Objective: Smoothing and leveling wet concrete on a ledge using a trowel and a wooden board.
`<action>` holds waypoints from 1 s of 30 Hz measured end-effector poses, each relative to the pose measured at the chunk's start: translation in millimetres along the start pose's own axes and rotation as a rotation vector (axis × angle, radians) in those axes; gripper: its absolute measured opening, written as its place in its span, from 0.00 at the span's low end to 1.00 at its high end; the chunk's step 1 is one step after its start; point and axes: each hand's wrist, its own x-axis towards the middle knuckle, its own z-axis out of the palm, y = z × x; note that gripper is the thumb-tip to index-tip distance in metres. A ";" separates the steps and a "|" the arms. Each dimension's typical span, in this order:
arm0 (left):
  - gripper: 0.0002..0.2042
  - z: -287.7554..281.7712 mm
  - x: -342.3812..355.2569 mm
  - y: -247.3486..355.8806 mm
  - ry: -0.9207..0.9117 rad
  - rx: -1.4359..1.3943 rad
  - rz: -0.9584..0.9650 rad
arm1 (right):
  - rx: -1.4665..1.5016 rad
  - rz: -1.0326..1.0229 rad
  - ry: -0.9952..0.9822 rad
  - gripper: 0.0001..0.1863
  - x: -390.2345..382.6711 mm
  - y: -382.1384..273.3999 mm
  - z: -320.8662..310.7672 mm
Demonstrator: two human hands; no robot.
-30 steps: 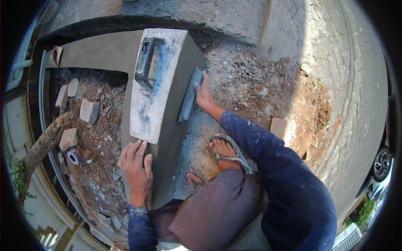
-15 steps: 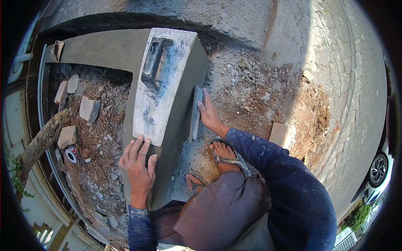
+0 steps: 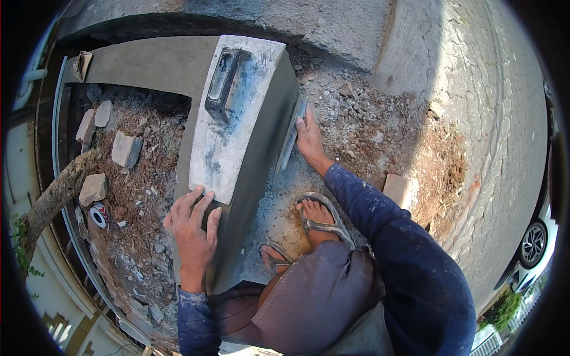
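Observation:
A low wall [image 3: 261, 139] coated in smooth grey mortar runs away from me. On its top lies a long white plastering float [image 3: 222, 160] with a black handle [image 3: 222, 83], stained blue and dark. My left hand [image 3: 196, 231] is open, fingers apart, its fingertips at the float's near end. Against the wall's right side face, my right hand [image 3: 310, 139] grips a narrow grey float [image 3: 291, 139], seen nearly edge-on. Its far side and part of my grip are hidden.
Left of the wall, a soil bed [image 3: 139, 207] holds broken blocks [image 3: 126, 149], a tape roll [image 3: 100, 215] and a leaning trunk [image 3: 59, 196]. To the right lie rubble [image 3: 362, 113] and a brick [image 3: 399, 190]. My sandalled feet [image 3: 320, 219] stand beside the wall. A parked car [image 3: 534, 246] is far right.
My right hand has slid the grey float farther away along the wall's side face. My left hand has shifted slightly left, still by the white float's near end.

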 end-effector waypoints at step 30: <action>0.17 -1.0 -1.5 0.9 0.015 -0.073 -0.015 | -0.065 -0.129 0.153 0.34 30.8 -57.8 15.8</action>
